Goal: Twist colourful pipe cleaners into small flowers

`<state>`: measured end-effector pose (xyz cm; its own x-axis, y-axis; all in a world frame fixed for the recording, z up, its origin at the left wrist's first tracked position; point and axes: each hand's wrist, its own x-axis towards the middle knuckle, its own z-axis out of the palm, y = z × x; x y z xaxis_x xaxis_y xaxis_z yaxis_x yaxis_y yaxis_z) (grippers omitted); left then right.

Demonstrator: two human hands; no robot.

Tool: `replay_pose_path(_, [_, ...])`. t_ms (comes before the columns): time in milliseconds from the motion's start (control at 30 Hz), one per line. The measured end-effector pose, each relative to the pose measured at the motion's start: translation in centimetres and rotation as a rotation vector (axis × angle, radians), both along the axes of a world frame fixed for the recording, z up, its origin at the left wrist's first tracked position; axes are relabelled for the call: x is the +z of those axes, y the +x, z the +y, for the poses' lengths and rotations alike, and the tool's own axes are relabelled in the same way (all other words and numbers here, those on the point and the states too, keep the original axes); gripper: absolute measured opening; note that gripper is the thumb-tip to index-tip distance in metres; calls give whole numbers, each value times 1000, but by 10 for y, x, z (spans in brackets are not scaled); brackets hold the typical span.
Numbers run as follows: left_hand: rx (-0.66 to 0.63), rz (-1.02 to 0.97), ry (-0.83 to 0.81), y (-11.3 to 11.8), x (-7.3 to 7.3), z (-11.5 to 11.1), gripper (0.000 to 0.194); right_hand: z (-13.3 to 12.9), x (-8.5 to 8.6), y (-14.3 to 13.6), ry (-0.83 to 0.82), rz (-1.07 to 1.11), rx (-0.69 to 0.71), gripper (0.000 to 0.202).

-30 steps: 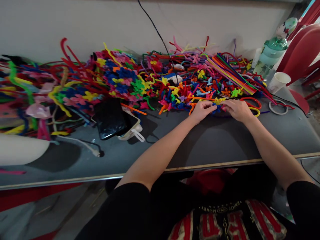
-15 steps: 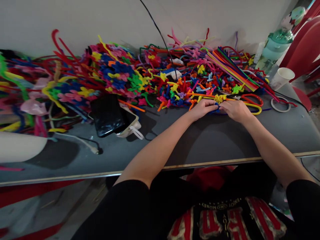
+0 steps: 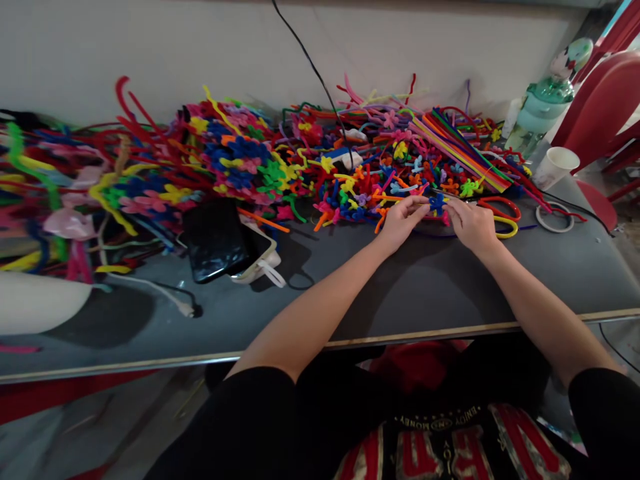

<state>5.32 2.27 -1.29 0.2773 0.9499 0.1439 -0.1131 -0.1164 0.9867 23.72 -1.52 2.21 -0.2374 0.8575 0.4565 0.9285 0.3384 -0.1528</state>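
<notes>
Fuzzy pipe-cleaner heap (image 3: pixel 350 167) behind hands, phone (image 3: pixel 216 239) left.

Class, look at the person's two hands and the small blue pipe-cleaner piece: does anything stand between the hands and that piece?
Nothing visible does. The left hand and right hand both pinch the blue pipe-cleaner piece directly, at the front edge of the pile of pipe cleaners.

Phone (image 3: pixel 216 239) left of hands, paper cup (image 3: pixel 555 167) right, on table (image 3: pixel 425 287).
</notes>
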Motion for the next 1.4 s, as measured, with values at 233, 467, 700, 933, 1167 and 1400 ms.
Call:
replay_pose_path(233, [101, 79, 109, -1, -6, 1, 31, -5, 5, -10, -140, -113, 157, 38])
replay_pose_path(467, [20, 281, 152, 1, -2, 0, 11, 1, 11, -6, -314, -213, 69, 30])
replay_pose_path(700, [40, 432, 236, 1, -1, -2, 10, 3, 19, -7, -392, -298, 89, 28])
replay_pose_path(933, [24, 441, 244, -1, -4, 3, 10, 9, 6, -6, -285, -282, 171, 32])
replay_pose_path(1167, [115, 262, 228, 0, -10, 3, 20, 12, -5, -4, -224, -31, 94, 30])
replay_pose_path(1400, [201, 271, 264, -1, -7, 1, 20, 19, -19, 0, -204, 614, 134, 26])
